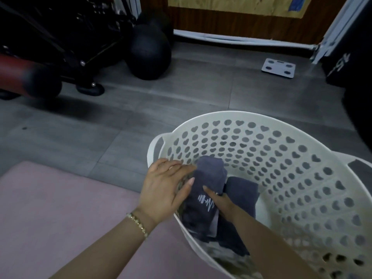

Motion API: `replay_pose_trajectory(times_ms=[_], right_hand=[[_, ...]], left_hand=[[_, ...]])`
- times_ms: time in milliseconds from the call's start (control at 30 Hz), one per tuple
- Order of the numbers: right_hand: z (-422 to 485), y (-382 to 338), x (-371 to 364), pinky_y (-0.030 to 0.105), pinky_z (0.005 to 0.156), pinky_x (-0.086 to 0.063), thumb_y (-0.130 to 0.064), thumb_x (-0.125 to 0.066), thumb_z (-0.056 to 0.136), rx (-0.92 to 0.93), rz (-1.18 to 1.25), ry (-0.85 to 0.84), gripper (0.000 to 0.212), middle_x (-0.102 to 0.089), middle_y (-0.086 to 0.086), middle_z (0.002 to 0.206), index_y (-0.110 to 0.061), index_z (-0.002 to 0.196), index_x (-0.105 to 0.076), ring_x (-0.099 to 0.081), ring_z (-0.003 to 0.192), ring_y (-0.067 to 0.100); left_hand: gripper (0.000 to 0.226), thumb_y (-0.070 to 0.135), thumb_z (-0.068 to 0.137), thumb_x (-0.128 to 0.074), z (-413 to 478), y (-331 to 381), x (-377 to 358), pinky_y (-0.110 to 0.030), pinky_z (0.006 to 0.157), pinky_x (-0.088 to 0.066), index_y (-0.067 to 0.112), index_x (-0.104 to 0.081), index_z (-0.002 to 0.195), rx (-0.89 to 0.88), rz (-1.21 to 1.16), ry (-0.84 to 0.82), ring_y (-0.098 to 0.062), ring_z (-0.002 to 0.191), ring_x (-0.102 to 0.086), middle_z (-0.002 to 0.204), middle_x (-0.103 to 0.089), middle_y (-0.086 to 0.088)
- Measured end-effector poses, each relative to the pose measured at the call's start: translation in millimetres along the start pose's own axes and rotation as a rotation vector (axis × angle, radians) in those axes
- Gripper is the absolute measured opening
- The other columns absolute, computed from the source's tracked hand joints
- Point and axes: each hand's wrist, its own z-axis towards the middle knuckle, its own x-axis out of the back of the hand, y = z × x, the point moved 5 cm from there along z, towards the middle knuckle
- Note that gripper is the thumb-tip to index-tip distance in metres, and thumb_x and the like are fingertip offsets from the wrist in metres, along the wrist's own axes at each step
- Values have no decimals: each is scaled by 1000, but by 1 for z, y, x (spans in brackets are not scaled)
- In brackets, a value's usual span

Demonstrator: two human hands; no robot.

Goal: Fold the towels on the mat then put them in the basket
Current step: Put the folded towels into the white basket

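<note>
Towel (209,178): dark grey, folded to a narrow strip, in the basket (241,114) against its near-left wall. Long axis runs from the basket floor up and away, with the top end leaning toward the left rim. White barbell logo faces up on the lower half.

Right hand (221,204) is inside the basket, grasping the towel's right edge. One finger lies across the front, the rest are hidden behind.

Left hand (164,186) is released: fingers straight, tips touching the towel's left edge over the basket's left rim.

Second towel (242,190), same colour and folded, lies just to the right, touching the first.

Basket stands on the grey tiled floor (141,117), its near-left side at the far-right corner of the pink mat (50,208).

Far left are black balls (149,53) and a black frame (60,37). At the far right edge of the floor, a white scale (278,67) lies near a wood-panel wall (241,23).
</note>
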Motion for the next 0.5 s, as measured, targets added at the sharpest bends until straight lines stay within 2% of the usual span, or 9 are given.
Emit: replay_pose_trajectory(times_ms=[67, 133, 300, 367, 433, 500], right_hand=[[-2, -1, 2, 35, 88, -52, -50, -78, 68, 7, -43, 29, 71, -67, 6, 115, -10, 124, -59, -63, 102, 24], [-4, -1, 3, 34, 86, -51, -47, -74, 74, -5, -85, 60, 64, -67, 8, 113, -9, 123, -60, -64, 100, 25], [-27, -4, 7, 39, 91, -50, -56, -72, 71, -74, -195, 100, 78, -63, 15, 121, -2, 125, -56, -60, 107, 32], [-44, -22, 12, 36, 85, -44, -50, -59, 86, -27, -264, 97, 61, -60, 15, 120, -3, 123, -53, -57, 106, 31], [-64, -44, 24, 32, 79, -39, -45, -49, 94, 59, -360, 84, 34, -55, 8, 103, -14, 107, -50, -54, 90, 23], [-83, -64, 46, 32, 82, -43, -46, -48, 94, 130, -494, 93, 30, -52, 3, 102, -16, 101, -46, -52, 89, 19]], left_hand=[[47, 39, 97, -29, 1, 1, -1, -26, 96, -30, 21, -70, 107, 7, 14, -22, -9, 99, -58, 100, -70, 8], [44, 38, 96, -30, 1, 1, -2, -27, 96, -31, 21, -70, 107, 14, 24, -44, -9, 98, -60, 100, -71, 9], [43, 36, 95, -31, 3, 6, 1, -26, 90, -30, 21, -71, 103, 23, 94, -76, -11, 89, -61, 89, -71, 7], [50, 39, 97, -25, 6, 6, 1, -27, 90, -29, 21, -71, 104, 57, 125, -121, -14, 87, -64, 88, -71, 7], [65, 47, 99, -11, 8, 11, 2, -27, 89, -28, 20, -70, 107, 83, 159, -184, -15, 88, -65, 88, -72, 6], [82, 56, 95, 4, 8, 20, 0, -30, 90, -27, 20, -68, 111, 65, 209, -277, -17, 92, -65, 94, -73, 4]])
